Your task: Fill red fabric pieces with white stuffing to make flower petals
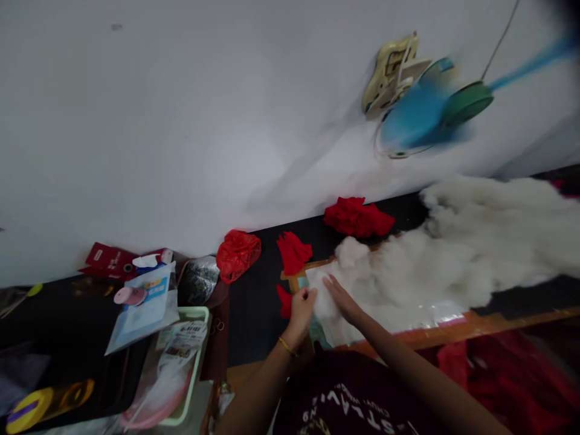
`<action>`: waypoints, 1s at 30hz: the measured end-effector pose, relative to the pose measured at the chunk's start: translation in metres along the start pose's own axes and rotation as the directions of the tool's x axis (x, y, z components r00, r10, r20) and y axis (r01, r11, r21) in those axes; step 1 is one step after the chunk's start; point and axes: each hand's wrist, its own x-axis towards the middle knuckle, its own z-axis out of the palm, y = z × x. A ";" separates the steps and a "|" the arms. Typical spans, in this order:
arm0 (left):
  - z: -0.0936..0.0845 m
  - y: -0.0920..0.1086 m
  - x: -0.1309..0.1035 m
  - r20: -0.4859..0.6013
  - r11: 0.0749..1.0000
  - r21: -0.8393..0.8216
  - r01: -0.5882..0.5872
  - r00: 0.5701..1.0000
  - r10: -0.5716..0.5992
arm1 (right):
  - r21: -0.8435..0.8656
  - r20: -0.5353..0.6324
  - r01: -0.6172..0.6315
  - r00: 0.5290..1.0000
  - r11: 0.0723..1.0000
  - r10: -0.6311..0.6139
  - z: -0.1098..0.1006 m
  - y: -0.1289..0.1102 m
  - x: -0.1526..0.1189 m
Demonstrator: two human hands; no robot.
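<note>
Basket [202, 350]: pale green rim, lower left of the frame, packets inside.
Red plastic bag [238, 254]: left of centre, crumpled, on the dark tabletop [249, 314].
Small red piece [284, 301]: lower centre, just beside the left hand.
Left hand [301, 311]: lower centre, fingers curled – whether they grip anything, cannot tell.
Red cloth pieces [293, 252]: centre, above the left hand.
Right hand [342, 299]: apart from the left, fingers extended, at the white sheet [322, 297].
White stuffing [453, 260]: heaped from centre to right edge – beyond the right hand.
</note>
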 end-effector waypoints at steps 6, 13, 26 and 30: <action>-0.005 -0.011 0.000 -0.119 0.998 -0.029 -0.055 0.992 0.051 | -0.192 -0.287 0.034 0.954 0.981 -0.089 -0.008 0.009 0.008; -0.017 -0.006 0.000 0.056 0.990 -0.118 0.081 0.996 -0.075 | -0.082 -0.190 0.045 0.980 0.996 -0.060 -0.023 0.005 0.003; 0.011 -0.005 0.007 -0.102 0.999 -0.006 -0.040 0.994 0.039 | 0.226 0.073 -0.076 0.995 0.971 0.061 -0.002 0.002 -0.008; 0.005 0.001 0.007 -0.121 0.998 -0.049 -0.036 0.992 0.030 | 0.190 -0.016 -0.074 0.997 0.979 0.079 -0.010 0.004 -0.002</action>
